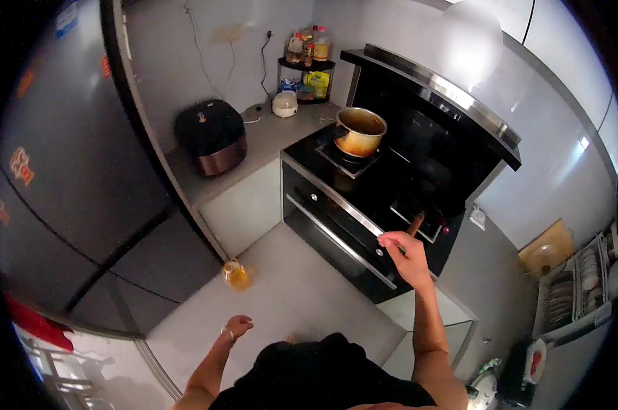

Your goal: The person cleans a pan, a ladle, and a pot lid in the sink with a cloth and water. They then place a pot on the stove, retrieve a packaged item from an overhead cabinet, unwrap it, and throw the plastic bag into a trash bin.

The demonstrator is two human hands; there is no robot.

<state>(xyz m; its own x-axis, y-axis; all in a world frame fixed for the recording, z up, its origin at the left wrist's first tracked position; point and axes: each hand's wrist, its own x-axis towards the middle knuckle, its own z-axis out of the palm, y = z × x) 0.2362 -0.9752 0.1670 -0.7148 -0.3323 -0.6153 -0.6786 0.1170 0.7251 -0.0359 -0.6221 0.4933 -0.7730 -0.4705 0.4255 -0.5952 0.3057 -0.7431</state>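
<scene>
My right hand (406, 256) is over the front edge of the black stove (341, 191), just beside the wooden handle (415, 224) of a dark pan. Its fingers are drawn together and nothing shows in them. A stove knob (379, 252) is close to the fingertips. The dark pan itself is hard to make out against the black glass. On the left burner stands a used-looking pot (360, 133) with brownish stains and a dark handle. Low over the floor, my left hand (239, 326) hangs loosely with its fingers apart, holding nothing; a bracelet is on the wrist.
A bottle of yellow oil (236, 275) stands on the floor by the dark fridge (70, 171). A black rice cooker (211, 138), a small white appliance (285, 104) and a corner rack (307, 78) of bottles occupy the left counter. A dish rack (574, 290) is at right.
</scene>
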